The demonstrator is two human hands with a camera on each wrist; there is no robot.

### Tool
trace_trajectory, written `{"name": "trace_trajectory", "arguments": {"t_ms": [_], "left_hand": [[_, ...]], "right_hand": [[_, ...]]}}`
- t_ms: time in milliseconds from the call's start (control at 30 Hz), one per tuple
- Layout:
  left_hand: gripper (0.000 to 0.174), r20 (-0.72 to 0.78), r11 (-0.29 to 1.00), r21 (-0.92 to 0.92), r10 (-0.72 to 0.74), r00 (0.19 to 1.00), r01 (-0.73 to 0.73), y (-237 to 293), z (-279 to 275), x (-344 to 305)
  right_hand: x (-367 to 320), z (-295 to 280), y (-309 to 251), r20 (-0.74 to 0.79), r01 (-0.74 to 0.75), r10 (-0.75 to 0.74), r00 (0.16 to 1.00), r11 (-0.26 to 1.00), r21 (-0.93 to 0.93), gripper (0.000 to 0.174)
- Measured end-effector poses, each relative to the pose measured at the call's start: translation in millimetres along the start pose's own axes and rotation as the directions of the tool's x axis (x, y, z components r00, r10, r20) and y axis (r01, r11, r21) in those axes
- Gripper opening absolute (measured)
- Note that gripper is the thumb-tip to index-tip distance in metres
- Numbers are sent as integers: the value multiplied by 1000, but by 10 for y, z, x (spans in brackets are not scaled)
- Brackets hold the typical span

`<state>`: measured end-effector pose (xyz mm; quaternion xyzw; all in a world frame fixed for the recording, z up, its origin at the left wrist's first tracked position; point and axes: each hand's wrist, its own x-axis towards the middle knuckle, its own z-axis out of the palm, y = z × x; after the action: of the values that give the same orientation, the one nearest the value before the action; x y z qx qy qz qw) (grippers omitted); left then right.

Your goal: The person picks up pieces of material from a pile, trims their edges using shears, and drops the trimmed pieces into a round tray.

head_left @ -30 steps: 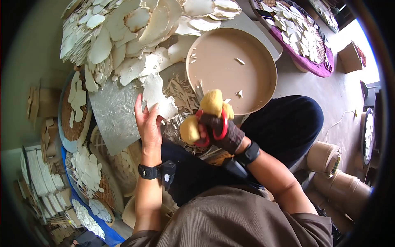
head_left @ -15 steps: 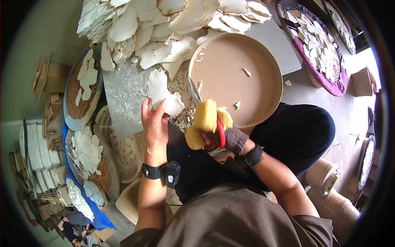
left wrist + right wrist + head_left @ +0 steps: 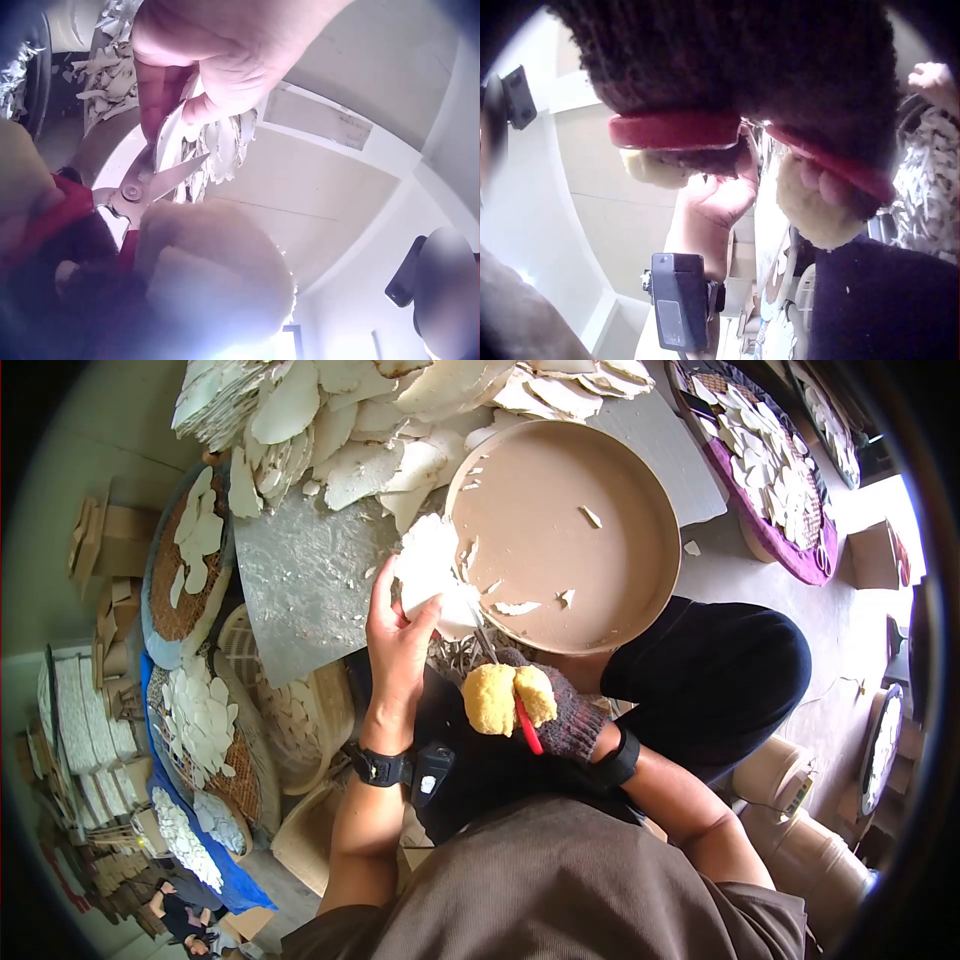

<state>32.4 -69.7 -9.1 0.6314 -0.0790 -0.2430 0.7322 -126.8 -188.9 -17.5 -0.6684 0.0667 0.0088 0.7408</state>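
At the round tray's [image 3: 672, 565] near rim, the left hand [image 3: 400, 645] pinches a light, brittle-looking white sheet [image 3: 425, 565] by its edge; the gloved right hand [image 3: 565, 710] grips scissors [image 3: 142, 187].

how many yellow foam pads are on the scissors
2: one pad left of the red scissors handle, one right of it, both in the gloved right hand; none seems hidden.

Ragged white sheet piece [image 3: 425, 565], held upright over near-left rim of round tray [image 3: 640, 490]; red-handled scissors [image 3: 520, 720] w/ yellow foam grips, blades open, tips up, at piece's lower edge.
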Motion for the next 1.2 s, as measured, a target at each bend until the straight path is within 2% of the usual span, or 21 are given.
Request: {"name": "trace_trajectory", "arguments": {"t_ms": [67, 167, 267, 300, 400, 500, 533, 567, 600, 667, 700, 800, 900, 1000, 1067, 1100, 1200], "left_hand": [[67, 18, 1000, 0, -30, 999, 30, -1, -12, 23], [65, 19, 1000, -21, -19, 1000, 19, -29, -19, 40], [64, -19, 998, -29, -60, 998, 59, 23, 30, 12], [64, 3, 999, -16, -44, 999, 44, -11, 19, 8], [64, 24, 992, 67, -110, 994, 108, 10, -52, -17], [64, 133, 994, 99, -66, 989, 53, 51, -134, -90], [64, 152, 993, 102, -82, 985, 67, 70, -157, -124], [64, 170, 991, 104, -98, 981, 81, 95, -180, -161], [64, 185, 990, 108, -114, 976, 95, 121, -196, -206], [61, 191, 984, 123, -153, 970, 131, 150, -205, -284], [61, 195, 981, 126, -167, 966, 144, 147, -198, -322], [60, 183, 982, 131, -161, 970, 138, 134, -203, -365], [59, 91, 984, 149, -115, 989, 101, 104, -225, -365], [54, -58, 993, 91, -64, 996, 69, 52, -142, -416], [51, -121, 998, 53, -39, 992, 46, -19, -117, -420], [49, -94, 997, 60, -34, 995, 40, -39, -142, -403], [49, -36, 991, 125, -37, 999, 41, 6, -217, -339]], "right_hand": [[-8, 82, 86, -62, -14, 24, 998, 988, 155, 48], [-17, 75, 99, -83, -31, 32, 996, 999, 20, 41], [6, 82, 118, -109, 15, -8, 994, 998, 63, 31], [26, 75, 167, -89, 73, -72, 993, 997, 7, 31], [-3, 58, 163, -113, 14, -12, 994, 1000, 13, 32], [-29, 6, 250, -92, 113, -103, 990, 987, 111, 30], [-27, 13, 269, -126, 154, -134, 983, 973, 169, 30], [-24, 20, 324, -115, 53, -10, 993, 927, 372, 42], [-19, 31, 344, -77, -49, 111, 991, 828, 559, 54], [16, -12, 362, -87, 40, -23, 996, 977, 208, 58], [26, -28, 352, -72, 90, -88, 993, 996, 17, 60], [31, -32, 289, -93, 139, -143, 985, 989, -57, 64], [41, 5, 188, -117, 117, -104, 988, 987, 109, 29], [42, -12, 133, -87, 56, -51, 995, 996, 63, 27], [41, -5, 166, -113, 29, -17, 993, 994, 106, 26], [35, -4, 181, -123, 15, 1, 992, 992, 128, 25], [45, -44, 184, -98, 67, -73, 993, 996, -64, 24]]}}
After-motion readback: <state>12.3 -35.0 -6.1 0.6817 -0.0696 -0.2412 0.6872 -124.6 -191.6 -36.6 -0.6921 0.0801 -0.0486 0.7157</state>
